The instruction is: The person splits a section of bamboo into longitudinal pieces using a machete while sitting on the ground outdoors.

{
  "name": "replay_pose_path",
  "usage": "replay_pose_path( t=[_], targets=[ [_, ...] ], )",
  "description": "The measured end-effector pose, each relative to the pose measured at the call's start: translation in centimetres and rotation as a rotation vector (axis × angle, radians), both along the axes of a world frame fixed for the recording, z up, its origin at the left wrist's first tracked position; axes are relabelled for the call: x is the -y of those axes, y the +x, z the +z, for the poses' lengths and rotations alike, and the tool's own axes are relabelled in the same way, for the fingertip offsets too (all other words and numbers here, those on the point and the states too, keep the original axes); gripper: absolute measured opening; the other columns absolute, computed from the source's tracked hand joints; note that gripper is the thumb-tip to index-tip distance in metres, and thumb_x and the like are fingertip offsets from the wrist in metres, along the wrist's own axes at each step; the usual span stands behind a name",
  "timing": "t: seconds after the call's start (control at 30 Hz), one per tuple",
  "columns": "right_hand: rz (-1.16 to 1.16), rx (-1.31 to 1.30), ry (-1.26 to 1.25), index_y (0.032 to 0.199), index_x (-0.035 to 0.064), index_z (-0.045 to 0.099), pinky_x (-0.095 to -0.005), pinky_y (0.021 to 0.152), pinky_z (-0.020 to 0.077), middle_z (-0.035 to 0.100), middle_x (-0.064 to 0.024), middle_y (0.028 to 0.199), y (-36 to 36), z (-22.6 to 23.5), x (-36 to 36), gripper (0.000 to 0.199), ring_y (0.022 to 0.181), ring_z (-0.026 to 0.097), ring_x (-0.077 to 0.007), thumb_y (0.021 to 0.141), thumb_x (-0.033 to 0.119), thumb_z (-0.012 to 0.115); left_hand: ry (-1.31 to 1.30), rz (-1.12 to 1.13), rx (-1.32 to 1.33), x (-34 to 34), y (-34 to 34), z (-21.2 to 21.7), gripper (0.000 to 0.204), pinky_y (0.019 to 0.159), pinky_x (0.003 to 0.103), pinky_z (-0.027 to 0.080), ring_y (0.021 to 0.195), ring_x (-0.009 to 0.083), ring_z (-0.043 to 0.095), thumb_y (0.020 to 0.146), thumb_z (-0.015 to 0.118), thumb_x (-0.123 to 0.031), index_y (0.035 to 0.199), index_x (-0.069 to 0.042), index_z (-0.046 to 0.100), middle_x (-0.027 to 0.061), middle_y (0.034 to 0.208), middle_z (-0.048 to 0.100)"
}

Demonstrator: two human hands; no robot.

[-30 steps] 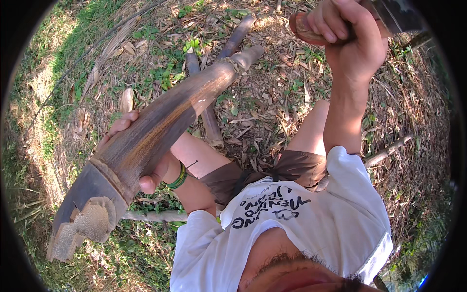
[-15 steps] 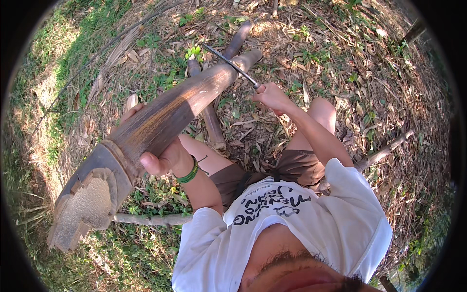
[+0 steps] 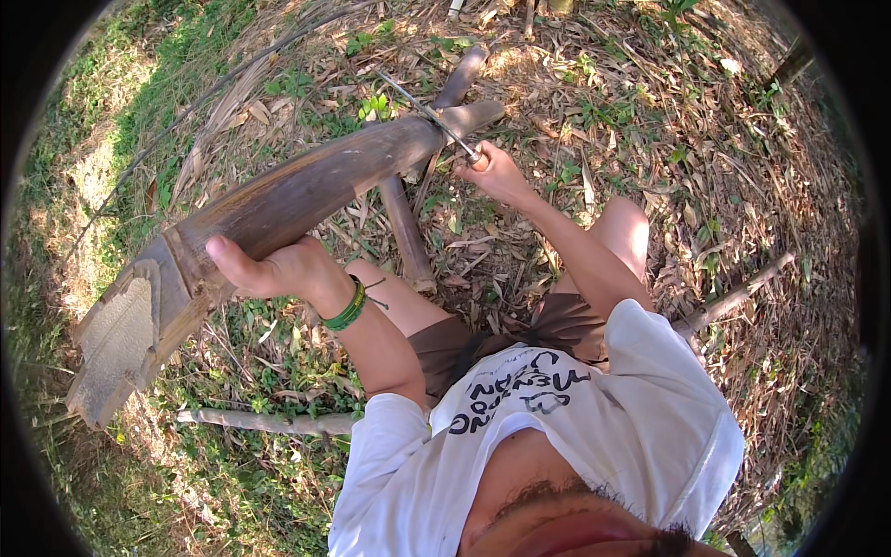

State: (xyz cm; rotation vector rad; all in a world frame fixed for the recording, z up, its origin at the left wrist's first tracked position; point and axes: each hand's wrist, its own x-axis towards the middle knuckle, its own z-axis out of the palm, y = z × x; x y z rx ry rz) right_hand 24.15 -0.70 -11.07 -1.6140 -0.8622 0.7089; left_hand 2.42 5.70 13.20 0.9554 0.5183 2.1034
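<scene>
A thick brown bamboo stem (image 3: 316, 181) slants across in front of me, from low on the left to the far middle. Its near end is broken and splintered, with a pale inner face (image 3: 121, 334) showing. My left hand (image 3: 288, 269) grips the stem from beneath, close to a node ring, thumb raised along the side; its other fingers are hidden behind the stem. My right hand (image 3: 494, 176) is closed round the handle of a long thin-bladed knife (image 3: 408, 96). The knife's blade lies across the stem near its far end, seen almost edge-on.
Crossed dark poles (image 3: 404, 232) stand under the stem's far part. A thin branch (image 3: 269, 422) lies at lower left, another (image 3: 733, 297) at right. Dry leaves, grass and small green plants cover the ground. My bent knees (image 3: 622, 232) are close below the stem.
The stem has rolled about its length, and its broken end has swung up and left. My left hand has shifted left along with it. My right hand and the knife have moved slightly left.
</scene>
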Motion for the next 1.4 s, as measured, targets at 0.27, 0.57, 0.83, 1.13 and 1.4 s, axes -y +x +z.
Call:
replay_pose_path(
  t=[0.27, 0.57, 0.83, 1.13, 1.4],
  targets=[
    [0.006, -0.461, 0.136, 0.086, 0.0077, 0.051, -0.0265, 0.042, 0.0335, 0.047, 0.0047, 0.057, -4.5, 2.2, 4.6, 0.027, 0.045, 0.045, -0.0071, 0.093, 0.021, 0.074, 0.072, -0.117, -0.183, -1.0, -2.5, -1.2, 0.081, 0.099, 0.05, 0.05, 0.113, 0.0342, 0.061, 0.084, 0.064, -0.06, 0.131, 0.004, 0.052, 0.0218, 0.123, 0.06],
    [0.03, -0.5, 0.031, 0.077, 0.0066, 0.052, -0.0253, 0.044, 0.0348, 0.051, 0.0022, 0.059, -2.5, -0.7, 5.4, 0.033, 0.047, 0.047, -0.0073, 0.092, 0.024, 0.075, 0.553, -0.493, -0.278, -3.8, -2.0, -0.2, 0.09, 0.107, 0.055, 0.044, 0.117, 0.035, 0.058, 0.069, 0.08, -0.056, 0.136, -0.004, 0.047, 0.0213, 0.123, 0.058],
    [-0.051, -0.272, 0.026, 0.074, 0.0072, 0.052, -0.0296, 0.048, 0.0381, 0.05, 0.0031, 0.055, -2.5, 4.4, 4.2, 0.034, 0.048, 0.046, -0.0077, 0.09, 0.026, 0.076, 0.146, -0.172, -0.129, -0.6, -0.7, -1.0, 0.075, 0.098, 0.049, 0.05, 0.108, 0.0335, 0.06, 0.074, 0.066, -0.046, 0.128, 0.003, 0.048, 0.0212, 0.117, 0.057],
    [0.059, 0.358, 0.026, 0.071, 0.003, 0.061, -0.0354, 0.058, 0.0434, 0.056, -0.0024, 0.059, 3.2, 14.0, 3.7, 0.036, 0.056, 0.049, -0.013, 0.084, 0.031, 0.078, 0.466, -0.458, -0.111, -4.3, -5.1, -4.2, 0.085, 0.101, 0.052, 0.048, 0.108, 0.0371, 0.061, 0.071, 0.073, -0.045, 0.135, 0.001, 0.042, 0.0217, 0.116, 0.058],
    [-0.209, 0.05, 1.004, 0.069, 0.0063, 0.051, -0.0247, 0.048, 0.035, 0.044, 0.0006, 0.054, 0.3, 24.7, 3.5, 0.026, 0.046, 0.04, -0.0095, 0.093, 0.003, 0.06, 0.507, -0.484, -0.182, -4.4, -5.6, -3.5, 0.094, 0.102, 0.053, 0.048, 0.107, 0.038, 0.061, 0.064, 0.084, -0.047, 0.136, -0.003, 0.042, 0.023, 0.114, 0.059]
  ],
)
